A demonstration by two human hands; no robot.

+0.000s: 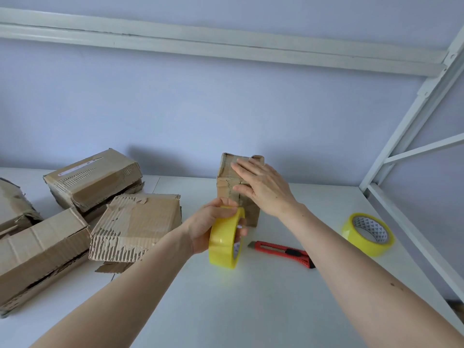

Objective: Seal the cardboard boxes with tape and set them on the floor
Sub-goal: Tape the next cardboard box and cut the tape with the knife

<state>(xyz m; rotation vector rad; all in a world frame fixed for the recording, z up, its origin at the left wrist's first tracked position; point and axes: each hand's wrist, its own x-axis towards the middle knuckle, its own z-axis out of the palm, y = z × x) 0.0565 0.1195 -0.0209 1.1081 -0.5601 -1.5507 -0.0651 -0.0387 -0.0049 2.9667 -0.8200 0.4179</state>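
Cardboard boxes, brown and badly torn, lay heaped on the left of the white table: a long box cut off by the frame's left edge, a flat labelled box behind it, and a ragged box with exposed corrugation beside them. Right of these, the left hand curled its fingers through the core of a yellow roll of clear packing tape, held on edge just off the table. Behind it stood a small upright brown box, with the right hand pressed flat against its near face, fingers spread. A red utility knife lay nearby, and a second yellow tape roll farther right.

Taping of the small box seemed under way (the strip itself was too clear to see). Next would likely come cutting the tape. The floor was out of view.
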